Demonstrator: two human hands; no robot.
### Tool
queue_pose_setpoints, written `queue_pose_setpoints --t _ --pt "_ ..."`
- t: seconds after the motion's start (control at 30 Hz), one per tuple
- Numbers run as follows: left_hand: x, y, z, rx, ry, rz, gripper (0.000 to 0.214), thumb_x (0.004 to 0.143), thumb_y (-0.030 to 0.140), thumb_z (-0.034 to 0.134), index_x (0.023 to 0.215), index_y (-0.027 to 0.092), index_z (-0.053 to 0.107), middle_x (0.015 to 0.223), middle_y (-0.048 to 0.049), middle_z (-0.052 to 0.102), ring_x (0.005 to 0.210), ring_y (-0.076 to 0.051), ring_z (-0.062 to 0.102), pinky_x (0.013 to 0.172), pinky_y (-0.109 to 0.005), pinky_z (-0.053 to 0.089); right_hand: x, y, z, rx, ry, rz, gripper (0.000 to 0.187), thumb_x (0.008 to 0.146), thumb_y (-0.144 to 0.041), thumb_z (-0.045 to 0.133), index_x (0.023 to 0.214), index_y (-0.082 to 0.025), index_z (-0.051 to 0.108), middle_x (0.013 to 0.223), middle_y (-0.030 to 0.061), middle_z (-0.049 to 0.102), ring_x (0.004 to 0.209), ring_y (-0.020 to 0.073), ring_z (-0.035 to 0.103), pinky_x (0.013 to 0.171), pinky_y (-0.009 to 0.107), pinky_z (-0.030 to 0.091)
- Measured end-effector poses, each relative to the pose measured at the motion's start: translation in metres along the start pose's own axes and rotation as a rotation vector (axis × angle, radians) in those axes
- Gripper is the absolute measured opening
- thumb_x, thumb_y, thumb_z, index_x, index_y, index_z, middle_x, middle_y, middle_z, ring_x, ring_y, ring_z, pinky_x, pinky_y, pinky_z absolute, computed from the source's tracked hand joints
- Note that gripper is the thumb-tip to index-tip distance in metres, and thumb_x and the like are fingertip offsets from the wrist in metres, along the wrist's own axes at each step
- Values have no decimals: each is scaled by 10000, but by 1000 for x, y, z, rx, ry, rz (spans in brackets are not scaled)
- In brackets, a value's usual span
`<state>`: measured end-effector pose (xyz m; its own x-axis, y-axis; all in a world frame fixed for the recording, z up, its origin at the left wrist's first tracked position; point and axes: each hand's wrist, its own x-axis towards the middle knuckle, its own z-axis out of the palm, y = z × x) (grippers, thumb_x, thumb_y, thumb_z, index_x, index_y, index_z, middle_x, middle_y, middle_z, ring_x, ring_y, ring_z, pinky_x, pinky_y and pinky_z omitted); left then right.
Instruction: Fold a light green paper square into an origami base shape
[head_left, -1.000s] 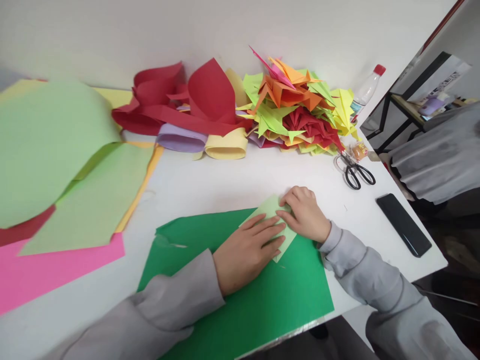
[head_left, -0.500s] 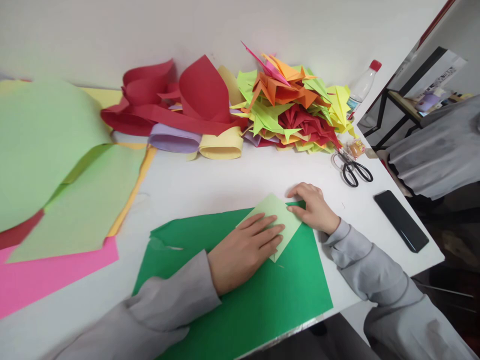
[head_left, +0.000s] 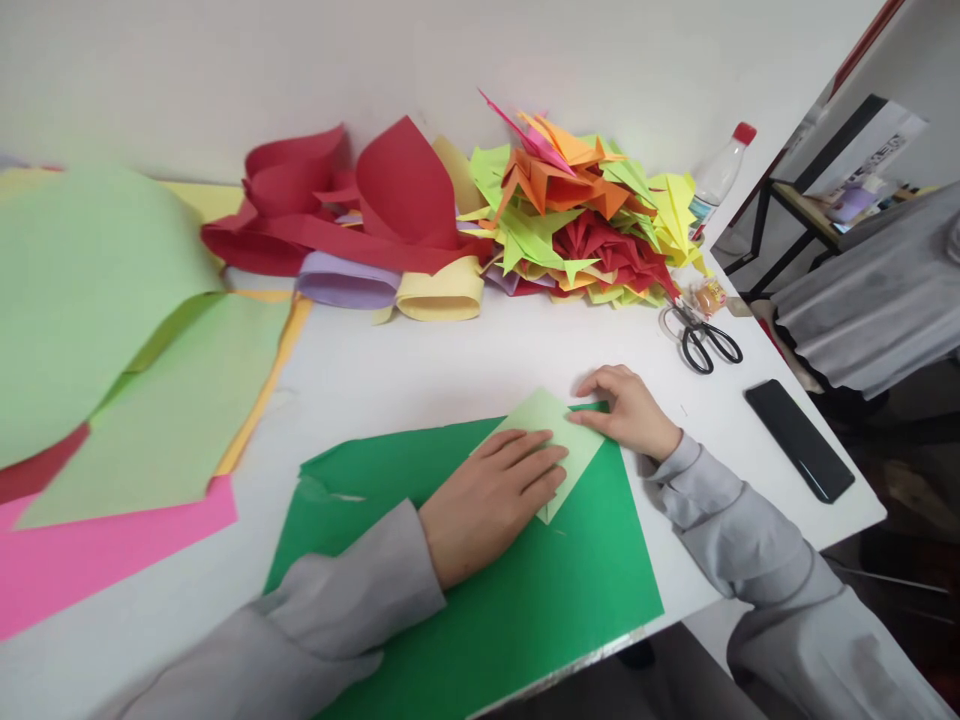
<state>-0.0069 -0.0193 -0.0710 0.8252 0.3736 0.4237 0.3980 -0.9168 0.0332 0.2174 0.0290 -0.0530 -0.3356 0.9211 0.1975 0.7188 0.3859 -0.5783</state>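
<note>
A light green piece of paper (head_left: 538,408), roughly square and turned corner-up, lies on a large dark green sheet (head_left: 570,590). Its lower corner shows a layered edge, so it seems folded. My left hand (head_left: 491,500) rests flat across its left and middle part, fingers stretched out. At the paper's right corner is my right hand (head_left: 634,410), its thumb touching the paper near the edge. The index finger curves above, with a gap between it and the thumb. The other right fingers are curled and partly hidden.
Light green sheets (head_left: 172,400) and pink paper (head_left: 135,570) lie left. Rolled red paper (head_left: 405,190) and a pile of folded paper shapes (head_left: 570,220) stand along the wall. Scissors (head_left: 709,345), a phone (head_left: 799,440) and a bottle (head_left: 720,175) are right.
The view has shifted very slightly. My right thumb has slid a little leftward over the paper's right corner; my left hand stays pressed on the paper.
</note>
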Motion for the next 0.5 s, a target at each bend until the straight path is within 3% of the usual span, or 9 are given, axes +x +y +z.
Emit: queue_pose_setpoints --t 0.07,0.3,0.5 --pt "2 1 0 16 -12 -14 240 917 111 411 1027 150 622 1176 -95 649 1139 -262 540 910 -426 448 -1 -2 0 -35 -31 5 223 695 -293 772 855 -219 635 908 16 646 881 192 542 848 352 366" --pt "14 10 -5 37 -176 -91 218 814 128 472 979 134 614 1342 -152 520 1100 -321 510 834 -466 460 -3 -10 -1 -87 -81 43 185 727 -250 729 890 -230 643 961 26 608 965 223 515 894 398 340" --pt "15 9 -7 30 -188 -66 238 791 109 485 991 141 610 1297 -129 559 1096 -314 500 850 -461 447 -3 -11 0 -84 -83 54 177 731 -248 722 889 -239 642 971 24 600 961 226 509 898 404 340"
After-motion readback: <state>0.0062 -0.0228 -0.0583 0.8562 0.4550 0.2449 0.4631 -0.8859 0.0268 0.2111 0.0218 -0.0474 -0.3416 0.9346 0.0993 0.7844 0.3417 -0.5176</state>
